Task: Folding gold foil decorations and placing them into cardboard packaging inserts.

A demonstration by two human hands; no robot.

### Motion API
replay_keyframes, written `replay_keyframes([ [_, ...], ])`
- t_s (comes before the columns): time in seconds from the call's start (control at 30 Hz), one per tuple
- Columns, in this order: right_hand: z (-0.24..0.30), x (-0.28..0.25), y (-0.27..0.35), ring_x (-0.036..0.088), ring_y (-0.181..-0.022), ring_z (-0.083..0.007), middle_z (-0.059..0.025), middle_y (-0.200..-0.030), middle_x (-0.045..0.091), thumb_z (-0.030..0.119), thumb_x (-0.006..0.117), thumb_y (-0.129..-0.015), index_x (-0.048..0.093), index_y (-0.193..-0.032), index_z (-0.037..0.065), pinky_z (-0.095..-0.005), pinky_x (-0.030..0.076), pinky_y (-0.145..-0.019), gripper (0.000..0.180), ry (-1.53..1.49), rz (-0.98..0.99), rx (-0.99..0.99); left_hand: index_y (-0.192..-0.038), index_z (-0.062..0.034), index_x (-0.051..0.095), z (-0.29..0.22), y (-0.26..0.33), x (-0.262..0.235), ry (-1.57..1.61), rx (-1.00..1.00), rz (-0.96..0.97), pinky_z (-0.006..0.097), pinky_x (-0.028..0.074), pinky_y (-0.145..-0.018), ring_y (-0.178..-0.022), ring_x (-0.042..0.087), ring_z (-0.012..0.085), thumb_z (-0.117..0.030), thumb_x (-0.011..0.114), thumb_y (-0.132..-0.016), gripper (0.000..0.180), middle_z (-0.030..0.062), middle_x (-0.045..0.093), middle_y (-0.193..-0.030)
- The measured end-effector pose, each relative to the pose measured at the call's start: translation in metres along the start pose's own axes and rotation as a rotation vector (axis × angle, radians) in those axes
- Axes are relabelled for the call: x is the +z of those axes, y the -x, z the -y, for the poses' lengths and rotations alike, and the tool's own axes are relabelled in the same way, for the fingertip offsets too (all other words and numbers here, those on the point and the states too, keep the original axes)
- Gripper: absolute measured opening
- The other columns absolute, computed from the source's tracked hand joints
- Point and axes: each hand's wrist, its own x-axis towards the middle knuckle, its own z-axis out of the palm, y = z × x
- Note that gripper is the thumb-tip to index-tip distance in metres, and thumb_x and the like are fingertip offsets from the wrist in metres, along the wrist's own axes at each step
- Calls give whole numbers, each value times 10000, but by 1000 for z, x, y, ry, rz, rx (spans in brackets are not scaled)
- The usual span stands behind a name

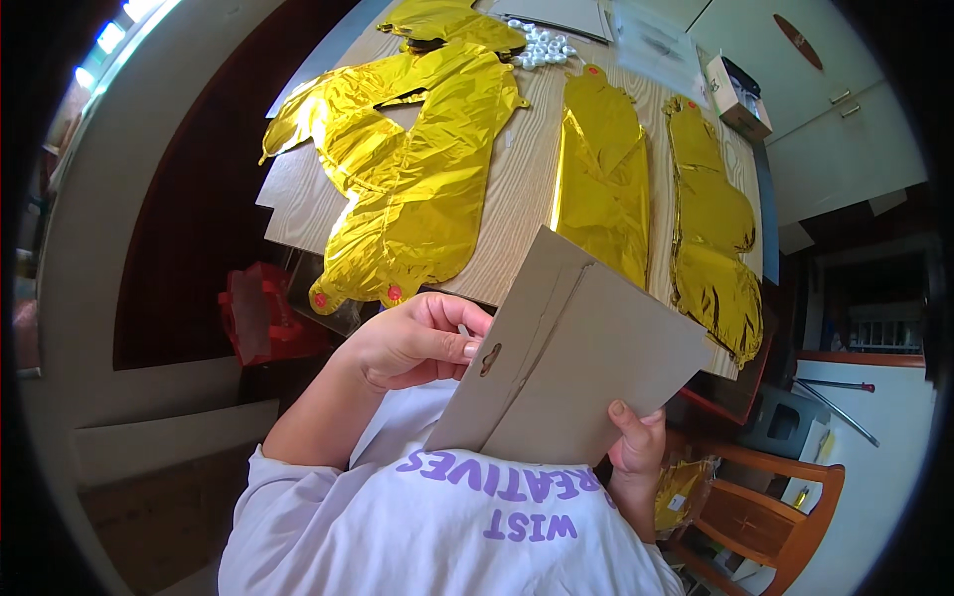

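Observation:
A grey-brown cardboard sheet [596, 348] is tilted in front of my chest, with a hang hole near its left edge and two crease lines running along that side. My left hand [422, 340] pinches the left edge beside the hole; some fingertips pass behind the board. At the lower right edge, my right hand [636, 442] grips the sheet with the thumb on its front face, its other fingers mostly hidden. Beyond the board lie flat gold foil balloons: a large one [427, 199] at left, a folded one [601, 159] in the middle and another [711, 214] at right.
The wood-grain table [522, 189] also bears white ribbon rolls [542, 45], a clear plastic bag [656, 50] and a small box [738, 97] at the far side. A red bag [260, 313] sits below the table at left. An orange-brown wooden chair [830, 497] stands at lower right.

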Motion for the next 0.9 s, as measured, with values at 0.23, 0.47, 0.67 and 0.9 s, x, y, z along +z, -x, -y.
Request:
replay_keyframes([
  [0.23, -1, 1, 0, 593, -1048, -219, -107, -1159, 605, 25, 654, -816, 530, -1222, 2, -349, 440, -939, 425, 49, -11, -12, -1042, -21, 642, 8, -2, 2, 48, -7, -21, 319, 535, -802, -887, 662, 162, -23, 637, -855, 187, 72, 680, -978],
  [0.47, 0, 9, -2, 571, -1076, -219, -103, -1177, 593, 36, 653, -817, 522, -1231, 10, -358, 419, -958, 435, 55, -25, -33, -1020, -9, 641, 9, 11, 10, 61, 60, -200, 313, 541, -758, -842, 663, 170, -33, 581, -876, 157, 81, 676, -931],
  [0.67, 7, 14, -13, 568, -1077, -224, -95, -1175, 590, 63, 667, -818, 521, -1235, 24, -364, 421, -956, 444, -16, -43, -62, -876, 20, 593, -44, 81, 8, -124, 513, -644, 250, 433, -534, -558, 486, 97, -3, 533, -811, 91, 31, 527, -684],
  [0.9, 10, 28, -31, 567, -1079, -225, -94, -1181, 590, 69, 656, -833, 536, -1225, 32, -360, 424, -953, 411, -52, 7, -41, -1174, 18, 559, -70, 141, -36, -1386, 626, -1138, 274, 455, -768, -926, 545, 146, -125, 633, -830, 380, 98, 559, -1083],
])
